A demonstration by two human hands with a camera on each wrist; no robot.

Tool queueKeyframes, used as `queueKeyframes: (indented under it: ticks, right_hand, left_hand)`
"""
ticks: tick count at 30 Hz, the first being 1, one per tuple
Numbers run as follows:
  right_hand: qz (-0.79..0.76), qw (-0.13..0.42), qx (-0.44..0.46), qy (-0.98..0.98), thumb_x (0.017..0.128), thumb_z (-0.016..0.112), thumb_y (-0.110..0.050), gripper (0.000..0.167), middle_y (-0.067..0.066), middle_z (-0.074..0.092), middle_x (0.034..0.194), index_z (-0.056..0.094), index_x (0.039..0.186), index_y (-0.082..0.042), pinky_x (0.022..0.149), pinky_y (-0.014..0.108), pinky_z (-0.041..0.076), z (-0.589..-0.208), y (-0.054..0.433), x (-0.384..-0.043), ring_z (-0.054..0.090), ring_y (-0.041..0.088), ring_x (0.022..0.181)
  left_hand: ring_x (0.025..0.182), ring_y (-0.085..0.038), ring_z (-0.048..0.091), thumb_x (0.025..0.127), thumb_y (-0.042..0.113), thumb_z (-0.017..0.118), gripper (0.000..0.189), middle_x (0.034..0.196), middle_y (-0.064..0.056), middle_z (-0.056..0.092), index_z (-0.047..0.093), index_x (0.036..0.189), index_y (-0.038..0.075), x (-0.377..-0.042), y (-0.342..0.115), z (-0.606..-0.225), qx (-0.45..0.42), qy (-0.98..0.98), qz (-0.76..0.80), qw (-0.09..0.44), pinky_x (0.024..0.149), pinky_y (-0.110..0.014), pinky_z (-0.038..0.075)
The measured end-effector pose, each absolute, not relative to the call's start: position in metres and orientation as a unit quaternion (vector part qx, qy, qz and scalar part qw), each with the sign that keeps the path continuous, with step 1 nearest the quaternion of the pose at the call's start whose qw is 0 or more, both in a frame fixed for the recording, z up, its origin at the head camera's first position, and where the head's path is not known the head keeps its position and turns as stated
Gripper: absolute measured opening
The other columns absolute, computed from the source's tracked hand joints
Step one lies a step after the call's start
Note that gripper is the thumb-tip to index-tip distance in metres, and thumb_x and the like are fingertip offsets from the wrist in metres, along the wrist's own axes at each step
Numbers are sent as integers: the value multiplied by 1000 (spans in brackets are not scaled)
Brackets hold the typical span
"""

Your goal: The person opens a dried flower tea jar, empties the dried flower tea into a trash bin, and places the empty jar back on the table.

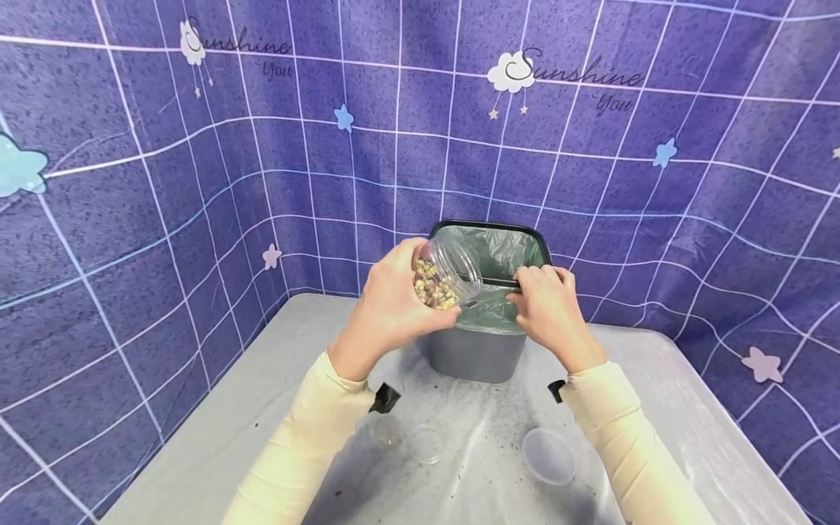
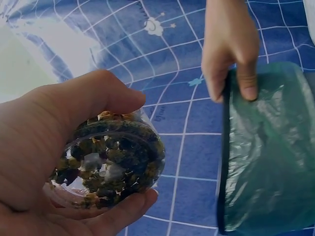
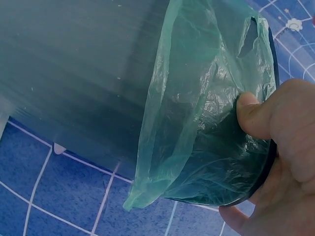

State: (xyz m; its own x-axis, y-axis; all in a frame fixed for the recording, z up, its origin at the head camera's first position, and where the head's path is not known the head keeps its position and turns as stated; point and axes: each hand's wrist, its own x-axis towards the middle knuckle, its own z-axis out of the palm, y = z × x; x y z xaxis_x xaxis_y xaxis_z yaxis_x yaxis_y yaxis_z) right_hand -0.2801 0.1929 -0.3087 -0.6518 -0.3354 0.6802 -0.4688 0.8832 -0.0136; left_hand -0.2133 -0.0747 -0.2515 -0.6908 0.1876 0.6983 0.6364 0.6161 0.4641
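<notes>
My left hand (image 1: pixel 386 305) grips a clear plastic jar (image 1: pixel 464 268) with its threaded mouth tilted to the right, toward the bin. Small yellowish and brown dried pieces (image 1: pixel 433 286) lie inside, and the left wrist view looks onto the jar's bottom (image 2: pixel 110 164). A grey bin (image 1: pixel 475 357) with a black rim stands on the table, lined with a green plastic bag (image 1: pixel 505 248). At the bin's right side my right hand (image 1: pixel 550 306) pinches the rim and bag, its thumb (image 3: pixel 253 115) pressing the plastic. The bag's edge folds over the outside of the bin.
On the grey table (image 1: pixel 262 437) in front of the bin sit a clear round lid (image 1: pixel 426 442) and a whitish round lid (image 1: pixel 548 456). Another clear round piece (image 1: pixel 386 430) lies beside the left sleeve. Dark crumbs are scattered about. A purple curtain (image 1: pixel 367 182) hangs behind.
</notes>
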Motion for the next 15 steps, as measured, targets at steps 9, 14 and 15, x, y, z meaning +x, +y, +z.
queueKeyframes:
  ticks: [9, 14, 15]
  right_hand:
    - [97, 347, 219, -907, 91, 75, -15, 20, 8, 62, 86, 56, 90, -8, 107, 60, 34, -309, 194, -282, 56, 33, 89]
    - [98, 352, 221, -904, 91, 75, -15, 20, 8, 61, 85, 56, 90, -8, 106, 61, 34, -310, 194, -281, 56, 33, 88]
    - [99, 353, 221, -904, 90, 75, -14, 20, 8, 61, 85, 56, 90, -8, 106, 61, 34, -310, 194, -281, 56, 33, 88]
  left_hand:
    - [101, -23, 62, 59, 31, 91, 78, 113, -6, 63, 57, 125, 9, -227, -74, -217, -242, -839, -358, 329, 88, -38, 55]
    - [102, -23, 61, 59, 30, 90, 77, 113, -6, 63, 57, 125, 8, -239, -72, -200, -241, -839, -347, 342, 89, -37, 54]
    - [102, -23, 61, 59, 30, 90, 77, 113, -6, 63, 57, 125, 8, -242, -72, -197, -240, -841, -343, 344, 89, -37, 54]
